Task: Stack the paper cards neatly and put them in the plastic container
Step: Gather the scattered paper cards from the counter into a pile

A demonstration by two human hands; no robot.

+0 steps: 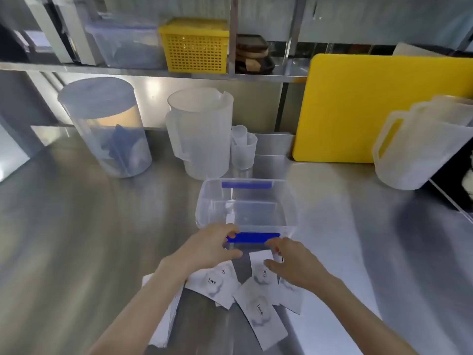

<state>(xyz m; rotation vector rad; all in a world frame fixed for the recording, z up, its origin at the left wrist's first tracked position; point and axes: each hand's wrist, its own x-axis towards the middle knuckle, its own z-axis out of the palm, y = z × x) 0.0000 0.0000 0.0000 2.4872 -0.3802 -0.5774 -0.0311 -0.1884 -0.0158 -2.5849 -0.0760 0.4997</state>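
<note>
I see a stainless steel worktop [76,226], brushed finish, glare patches at right of frame. Clear plastic container [247,204] sits centre frame, open top, nothing visible inside, blue latch [256,237] on its near wall and another on the far wall.

Left hand [211,245] is at the near-left corner of the container, fingers curled, fingertips at the left end of the blue latch. Right hand [294,265] is at the near-right side, fingers loosely spread, fingertips at the latch's right end, thumb over a card. I can't tell whether either hand actually grips anything; blur at the fingertips.

Paper cards [258,303] lie scattered lower centre, just in front of the container, overlapping, unstacked, some under both wrists. Each is white with "love" print and a grey ring mark.

Back of the worktop: a tall clear canister with grey lid [102,124] at left, a translucent jug [202,131] in the middle, small measuring cups [243,149] beside it, a yellow cutting board [358,106] leaning upright at right, another translucent jug [419,147] at the far right edge.

Metal shelf [128,69] across the upper frame holds a yellow basket [195,46], a clear lidded box [125,39] and dark stacked items, too blurred to identify.
</note>
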